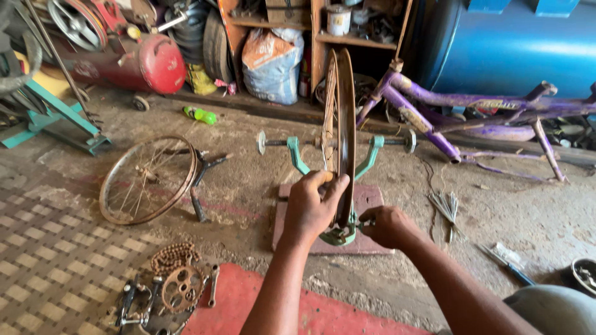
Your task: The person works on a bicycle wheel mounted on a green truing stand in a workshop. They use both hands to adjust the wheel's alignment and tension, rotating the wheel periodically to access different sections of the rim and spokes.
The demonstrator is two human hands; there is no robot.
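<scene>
A rusty bicycle wheel (340,105) stands upright, edge-on to me, in a green truing stand (297,155) set on a reddish slab (369,198). My left hand (312,206) grips the near rim of that wheel, fingers curled over it. Just right of the rim, low by the stand's base, my right hand (386,226) is closed around a small metal tool touching the spokes.
A second rusty wheel (148,180) lies on the dirt floor at left. A crank and chain (177,282) lie near me. Loose spokes (446,206) lie at right. A purple bike frame (472,108), blue tank (515,43), red compressor (152,62) and shelves stand behind.
</scene>
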